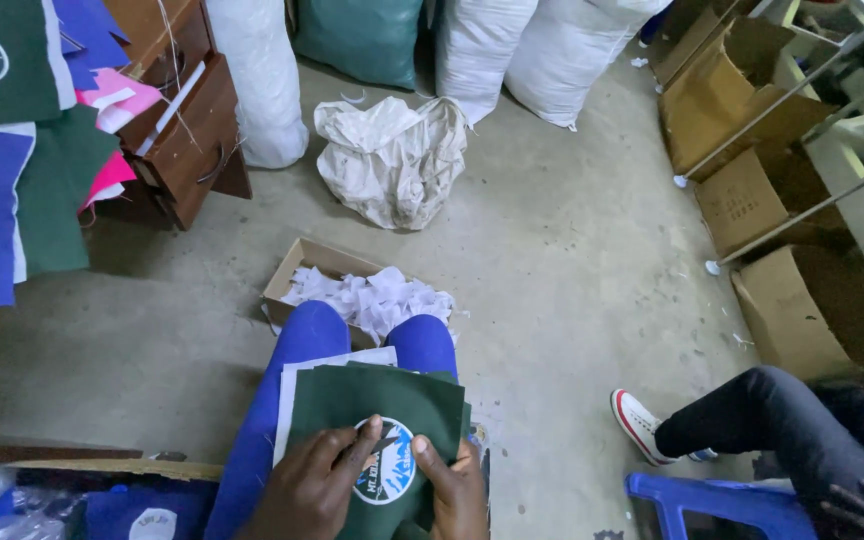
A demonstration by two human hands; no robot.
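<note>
Both hands rested on one dark green cloth piece [372, 400] lying across the person's lap: the left hand [312, 490] pinched a small dark tool [384, 445] over its round badge [387, 470], the right hand [452, 485] gripped the cloth's edge. One cardboard box [302, 262] of white scraps [372, 297] stood just beyond the two knees.

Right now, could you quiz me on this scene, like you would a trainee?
1. True or false: both hands rest on the green cloth on the lap.
2. What fills the box on the floor? A) white scraps B) shoes C) bottles
3. What colour is the stool at lower right?

Key: 1 true: left hand and right hand touch it. 2 A, scraps. 3 blue.
</note>
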